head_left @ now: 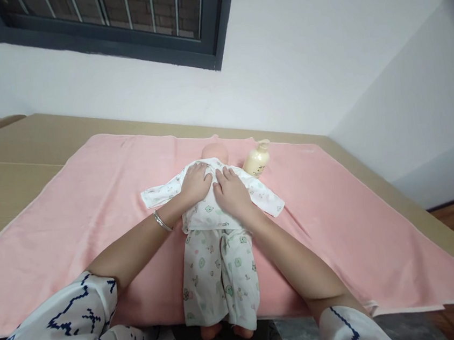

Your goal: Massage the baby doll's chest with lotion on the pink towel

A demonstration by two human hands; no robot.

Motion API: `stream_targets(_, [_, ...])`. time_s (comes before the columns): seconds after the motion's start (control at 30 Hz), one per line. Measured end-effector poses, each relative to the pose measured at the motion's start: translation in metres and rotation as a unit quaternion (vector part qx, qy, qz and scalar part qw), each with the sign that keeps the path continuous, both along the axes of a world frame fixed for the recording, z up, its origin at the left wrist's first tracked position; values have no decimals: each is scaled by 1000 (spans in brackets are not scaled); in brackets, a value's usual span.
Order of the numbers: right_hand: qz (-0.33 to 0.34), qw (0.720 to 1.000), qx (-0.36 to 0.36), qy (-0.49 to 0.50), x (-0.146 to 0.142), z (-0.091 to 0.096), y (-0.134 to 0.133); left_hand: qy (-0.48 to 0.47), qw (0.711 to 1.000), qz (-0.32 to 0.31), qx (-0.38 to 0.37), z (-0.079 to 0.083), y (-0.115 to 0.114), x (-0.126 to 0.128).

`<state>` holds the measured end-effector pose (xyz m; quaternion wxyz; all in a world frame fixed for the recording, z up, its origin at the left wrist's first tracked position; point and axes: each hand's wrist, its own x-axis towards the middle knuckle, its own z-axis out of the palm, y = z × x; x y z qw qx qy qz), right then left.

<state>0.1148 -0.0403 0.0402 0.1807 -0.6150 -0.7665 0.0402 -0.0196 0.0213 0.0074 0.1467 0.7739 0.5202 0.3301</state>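
Note:
A baby doll (215, 152) lies on a pink blanket with its head away from me and its feet past the near edge. It wears a white patterned shirt (205, 215) and matching trousers (202, 278). My left hand (196, 184) rests flat on the left side of the shirt's upper part, fingers stretched out. On the right side of the same part lies my right hand (232, 191), its fingers extended too. Both palms face down on the cloth, and neither hand grips anything. The doll's face is not visible.
The pink blanket (338, 223) covers much of a wooden table (16, 138). Beside the doll's head, to the right, a cream pump bottle (257, 160) stands tilted in view. A white wall (281, 67) with a dark-framed barred window (114, 19) is behind the table.

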Motion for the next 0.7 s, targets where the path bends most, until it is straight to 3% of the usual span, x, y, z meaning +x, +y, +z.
stream_targets(0.3, [18, 998, -19, 50, 25, -3, 30, 140, 987, 41, 60, 9, -51, 21])
stream_targets(0.47, [4, 1000, -22, -11, 10, 4, 12, 121, 993, -6, 13, 16, -21, 3])
stream_targets(0.57, [16, 998, -40, -38, -2, 9, -3, 118, 993, 14, -19, 18, -5, -3])
stream_targets(0.7, [34, 997, -65, 5, 8, 11, 6, 153, 986, 57, -18, 18, -26, 10])
